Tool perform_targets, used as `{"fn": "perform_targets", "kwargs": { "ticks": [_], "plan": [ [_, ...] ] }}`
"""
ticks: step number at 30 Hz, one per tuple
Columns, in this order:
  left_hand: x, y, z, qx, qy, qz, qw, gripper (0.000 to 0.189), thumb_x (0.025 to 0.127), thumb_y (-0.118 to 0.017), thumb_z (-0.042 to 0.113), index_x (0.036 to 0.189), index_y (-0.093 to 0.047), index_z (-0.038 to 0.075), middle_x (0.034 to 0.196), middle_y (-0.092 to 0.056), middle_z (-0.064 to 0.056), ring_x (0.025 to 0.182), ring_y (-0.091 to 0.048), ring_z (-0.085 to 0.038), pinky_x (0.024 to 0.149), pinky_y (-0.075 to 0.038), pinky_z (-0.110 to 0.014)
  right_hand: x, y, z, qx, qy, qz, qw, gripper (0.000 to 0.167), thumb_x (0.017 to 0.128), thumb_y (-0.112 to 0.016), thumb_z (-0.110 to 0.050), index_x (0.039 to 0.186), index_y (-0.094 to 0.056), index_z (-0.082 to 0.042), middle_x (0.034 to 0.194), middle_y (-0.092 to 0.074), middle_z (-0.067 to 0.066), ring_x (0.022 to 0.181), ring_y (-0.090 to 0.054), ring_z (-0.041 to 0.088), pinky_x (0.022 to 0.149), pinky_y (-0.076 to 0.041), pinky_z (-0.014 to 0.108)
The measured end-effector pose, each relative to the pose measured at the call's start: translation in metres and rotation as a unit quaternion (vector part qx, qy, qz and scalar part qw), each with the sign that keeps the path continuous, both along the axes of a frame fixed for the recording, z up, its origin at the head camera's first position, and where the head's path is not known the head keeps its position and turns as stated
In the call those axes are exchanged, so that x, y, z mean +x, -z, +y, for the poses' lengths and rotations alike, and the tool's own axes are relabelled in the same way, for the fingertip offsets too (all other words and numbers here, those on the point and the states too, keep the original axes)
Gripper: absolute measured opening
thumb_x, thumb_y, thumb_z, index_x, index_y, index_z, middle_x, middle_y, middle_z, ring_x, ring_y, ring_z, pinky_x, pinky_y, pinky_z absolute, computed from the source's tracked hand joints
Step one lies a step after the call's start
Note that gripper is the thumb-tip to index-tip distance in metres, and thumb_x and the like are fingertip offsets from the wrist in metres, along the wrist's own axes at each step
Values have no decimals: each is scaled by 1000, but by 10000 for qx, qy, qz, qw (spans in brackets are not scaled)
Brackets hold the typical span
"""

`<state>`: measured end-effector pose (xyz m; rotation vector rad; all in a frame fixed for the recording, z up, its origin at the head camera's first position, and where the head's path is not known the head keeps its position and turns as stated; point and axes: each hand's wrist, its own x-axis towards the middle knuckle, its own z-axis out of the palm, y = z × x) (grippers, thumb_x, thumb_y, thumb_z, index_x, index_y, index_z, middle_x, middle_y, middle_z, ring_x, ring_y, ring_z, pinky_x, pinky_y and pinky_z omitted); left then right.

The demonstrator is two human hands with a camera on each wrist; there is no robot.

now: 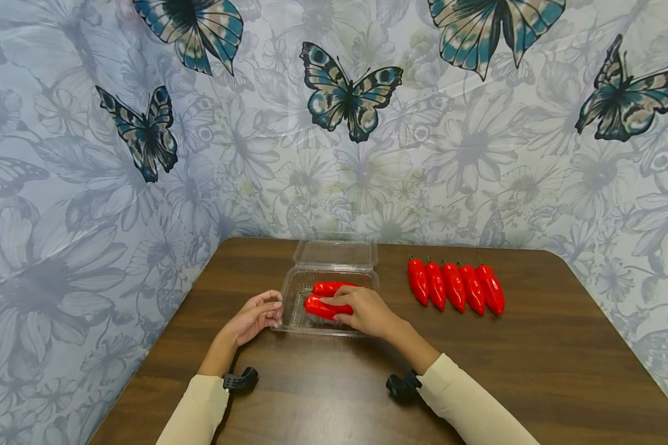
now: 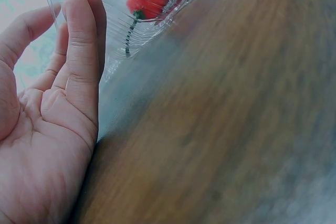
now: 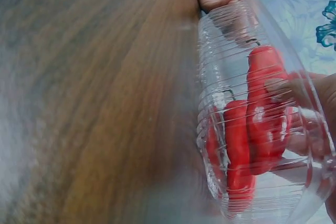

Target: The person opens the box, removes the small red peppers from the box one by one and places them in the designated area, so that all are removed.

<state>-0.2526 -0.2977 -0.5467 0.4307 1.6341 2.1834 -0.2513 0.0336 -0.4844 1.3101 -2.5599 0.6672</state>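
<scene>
A clear plastic clamshell box (image 1: 297,321) lies with its lid folded back. My right hand (image 1: 367,310) reaches into it and grips a red chili pepper (image 1: 318,307) between thumb and fingers. Behind that one, another red pepper (image 1: 325,288) lies in the box, partly covered by the hand. Through the ribbed wall in the right wrist view, the gripped pepper (image 3: 262,103) sits above a lower pepper (image 3: 237,140). At the box's left side, my left hand (image 1: 256,318) touches the rim with its fingertips, fingers fairly straight in the left wrist view.
To the right of the box, several red chili peppers (image 1: 454,287) lie side by side in a row on the brown wooden table (image 1: 545,346). The clear lid (image 1: 336,253) extends toward the back edge. Behind the table hangs a butterfly-patterned cloth (image 1: 473,179).
</scene>
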Motion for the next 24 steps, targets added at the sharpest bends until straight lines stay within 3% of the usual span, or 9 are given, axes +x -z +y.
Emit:
{"fn": "perform_targets", "kwargs": {
  "ticks": [24],
  "plan": [
    [0, 0, 1, 15, -22, -15, 10000, 20, 107, -40, 0, 109, -56, 12, 82, -65, -1, 73, -68, -14, 68, -58, -25, 6, -7, 12, -625, 343, -105, 9974, 44, 85, -84, -20, 127, -73, -20, 112, -71, 3, 97, -67, 19, 75, -58, 35]
  ]
}}
